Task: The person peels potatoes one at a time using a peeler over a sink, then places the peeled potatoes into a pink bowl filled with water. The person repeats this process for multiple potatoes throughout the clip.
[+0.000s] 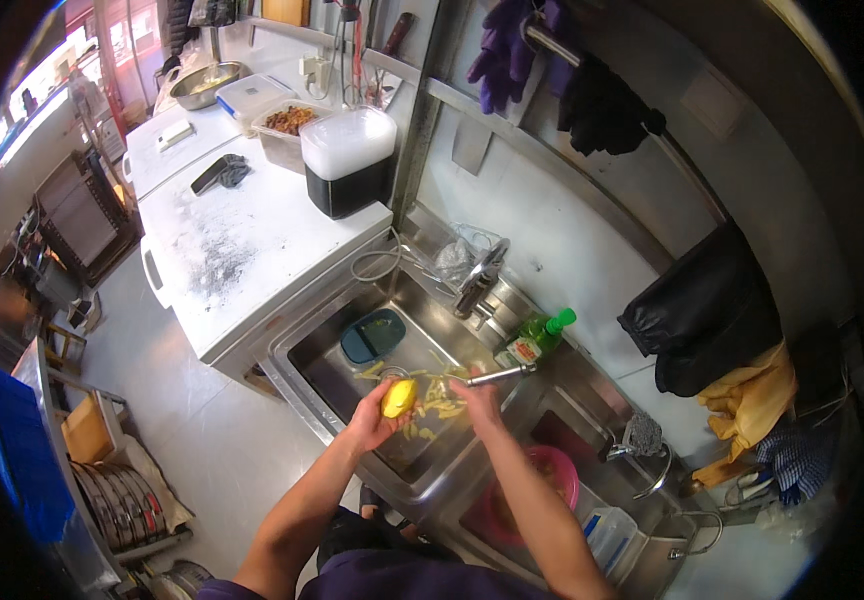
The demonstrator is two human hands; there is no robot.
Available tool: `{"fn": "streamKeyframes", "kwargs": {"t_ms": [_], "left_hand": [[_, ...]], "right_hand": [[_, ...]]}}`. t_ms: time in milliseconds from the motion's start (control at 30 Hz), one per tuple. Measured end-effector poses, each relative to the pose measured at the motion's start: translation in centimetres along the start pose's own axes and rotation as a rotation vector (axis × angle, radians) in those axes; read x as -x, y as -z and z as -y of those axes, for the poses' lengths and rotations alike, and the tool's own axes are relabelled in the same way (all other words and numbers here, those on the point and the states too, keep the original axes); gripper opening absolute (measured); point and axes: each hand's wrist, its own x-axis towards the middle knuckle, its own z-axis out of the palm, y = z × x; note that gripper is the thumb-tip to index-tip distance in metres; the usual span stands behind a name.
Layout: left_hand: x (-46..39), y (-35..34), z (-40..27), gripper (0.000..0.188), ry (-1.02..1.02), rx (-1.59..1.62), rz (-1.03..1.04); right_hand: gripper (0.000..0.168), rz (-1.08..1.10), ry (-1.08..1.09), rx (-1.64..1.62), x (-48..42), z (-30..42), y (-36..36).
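My left hand (374, 421) cups a smooth yellow vegetable (399, 398), which looks like a potato with a pale cut patch on it. My right hand (481, 405) grips a tool with a shiny metal handle (503, 375); its working end is blurred, so its kind is unclear. Both hands are over a stainless steel sink basin (334, 379). Yellowish strips of peel (443, 406) lie scattered on the basin floor around the drain. A blue-green plastic tray (373, 336) rests in the basin's far left corner, with some scraps inside.
A mixer tap (477, 281) and a green detergent bottle (537, 337) stand behind the basin. A pink bowl (563, 472) sits in the right-hand sink, partly behind my forearm. Left is a white chest freezer (252, 225) bearing a dark-filled container (349, 165). Gloves (507, 60) hang above.
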Motion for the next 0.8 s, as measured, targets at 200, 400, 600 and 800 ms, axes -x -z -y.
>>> {"fn": "streamKeyframes", "kwargs": {"t_ms": [200, 400, 600, 800], "left_hand": [[-1.7, 0.6, 1.8, 0.031, -0.147, -0.074, -0.173], [-1.9, -2.3, 2.3, 0.025, -0.206, -0.159, -0.200], [0.0, -1.7, 1.9, 0.023, -0.238, -0.219, -0.200], [0.4, -1.6, 1.9, 0.024, -0.248, -0.353, -0.058]], "right_hand": [[0.014, 0.227, 0.212, -0.119, 5.3, 5.3, -1.9], [0.011, 0.171, -0.198, -0.461, 3.4, 3.4, -1.4], [0.039, 0.318, -0.067, -0.236, 4.2, 5.8, -1.1], [0.029, 0.466, -0.270, -0.212, 2.5, 5.2, -1.4]]}}
